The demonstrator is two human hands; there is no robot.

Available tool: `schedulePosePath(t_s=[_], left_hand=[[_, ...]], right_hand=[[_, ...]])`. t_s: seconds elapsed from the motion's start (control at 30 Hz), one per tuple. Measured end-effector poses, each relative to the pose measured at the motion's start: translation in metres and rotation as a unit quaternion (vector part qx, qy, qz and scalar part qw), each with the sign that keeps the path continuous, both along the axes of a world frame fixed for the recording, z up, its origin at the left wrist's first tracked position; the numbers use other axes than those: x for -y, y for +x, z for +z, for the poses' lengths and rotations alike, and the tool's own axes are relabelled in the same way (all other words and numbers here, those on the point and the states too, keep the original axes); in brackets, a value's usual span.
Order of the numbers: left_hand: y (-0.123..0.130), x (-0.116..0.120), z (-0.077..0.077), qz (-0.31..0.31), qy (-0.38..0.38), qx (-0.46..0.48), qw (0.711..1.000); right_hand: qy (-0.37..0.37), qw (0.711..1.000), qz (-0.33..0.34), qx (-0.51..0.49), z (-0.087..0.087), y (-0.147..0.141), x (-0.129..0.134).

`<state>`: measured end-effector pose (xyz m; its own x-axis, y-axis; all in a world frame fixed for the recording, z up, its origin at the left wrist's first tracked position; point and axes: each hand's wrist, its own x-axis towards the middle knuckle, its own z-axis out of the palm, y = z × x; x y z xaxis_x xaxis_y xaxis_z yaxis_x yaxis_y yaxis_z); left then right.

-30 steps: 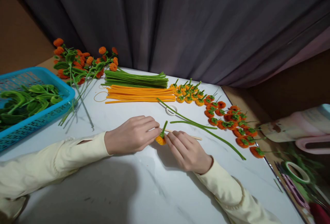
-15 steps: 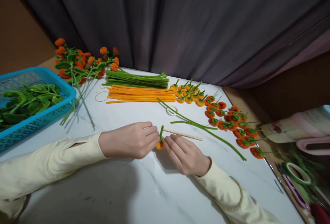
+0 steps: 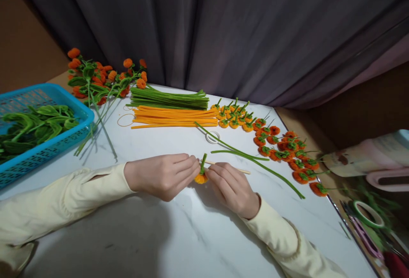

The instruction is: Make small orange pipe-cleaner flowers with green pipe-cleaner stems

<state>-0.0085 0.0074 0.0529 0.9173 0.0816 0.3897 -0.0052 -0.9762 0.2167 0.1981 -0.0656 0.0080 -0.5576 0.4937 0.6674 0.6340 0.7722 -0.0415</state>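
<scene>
Between my two hands is a small orange-yellow pipe cleaner flower (image 3: 201,179) with a short green stem pointing up. My left hand (image 3: 166,175) is closed, its fingertips pinching the flower's left side. From the right, my right hand (image 3: 229,187) holds the flower with bent fingers; its fingertips are partly hidden. Behind the right hand's knuckles a thin wooden stick (image 3: 244,171) lies on the table. Just beyond it are loose green pipe cleaners (image 3: 238,152) and a white ring (image 3: 212,137), apparently a tape roll.
Bundles of green (image 3: 169,99) and orange pipe cleaners (image 3: 175,117) lie at the back. Yellow flower heads (image 3: 234,122) and red-orange ones (image 3: 287,146) spread rightward. At left stand a blue basket (image 3: 86,114) of green leaves and stemmed orange flowers (image 3: 104,73). Green tape (image 3: 369,215) is at right.
The flower has shifted slightly up and right, and more of its orange head shows between my fingertips. My right-hand fingers have shifted a little. Other things stay put.
</scene>
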Motion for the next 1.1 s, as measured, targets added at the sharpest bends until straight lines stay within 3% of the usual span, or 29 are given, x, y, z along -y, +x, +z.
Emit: schedulePosePath(t_s=[0.13,0.33,0.43,0.57,0.67,0.73,0.8,0.87,0.93,1.0,1.1], left_hand=[[-0.001,-0.002,0.000,0.001,-0.040,-0.018,0.999],[-0.001,-0.002,-0.005,-0.006,-0.142,-0.010,0.990],[0.000,0.000,-0.016,0.004,-0.185,-0.005,0.983],[0.002,0.003,-0.038,0.016,-0.210,-0.001,0.978],[0.003,0.002,-0.048,0.091,-0.272,0.043,0.957],[0.004,-0.002,-0.048,0.172,-0.374,0.097,0.906],[0.006,-0.006,-0.045,0.193,-0.537,0.103,0.815],[0.007,-0.010,-0.043,0.134,-0.698,0.038,0.703],[0.009,-0.012,-0.042,0.071,-0.786,-0.038,0.613],[0.011,-0.010,-0.041,0.055,-0.811,-0.081,0.577],[0.014,-0.004,-0.041,0.072,-0.808,-0.096,0.577]], right_hand=[[-0.154,0.985,-0.002,-0.074,0.014,-0.001,-0.002],[-0.359,0.914,-0.062,-0.176,0.026,-0.004,0.001],[-0.464,0.850,-0.072,-0.239,0.021,-0.007,0.002],[-0.617,0.721,-0.062,-0.309,0.011,-0.008,-0.001],[-0.651,0.683,-0.065,-0.326,0.008,-0.005,-0.004],[-0.645,0.688,-0.060,-0.327,0.010,-0.003,-0.005],[-0.623,0.715,-0.046,-0.315,0.015,-0.001,-0.006],[-0.585,0.761,-0.030,-0.279,0.021,-0.001,-0.006],[-0.538,0.810,-0.018,-0.232,0.027,-0.001,-0.006],[-0.493,0.849,-0.011,-0.188,0.030,-0.003,-0.004],[-0.431,0.893,-0.014,-0.126,0.031,-0.005,-0.001]])
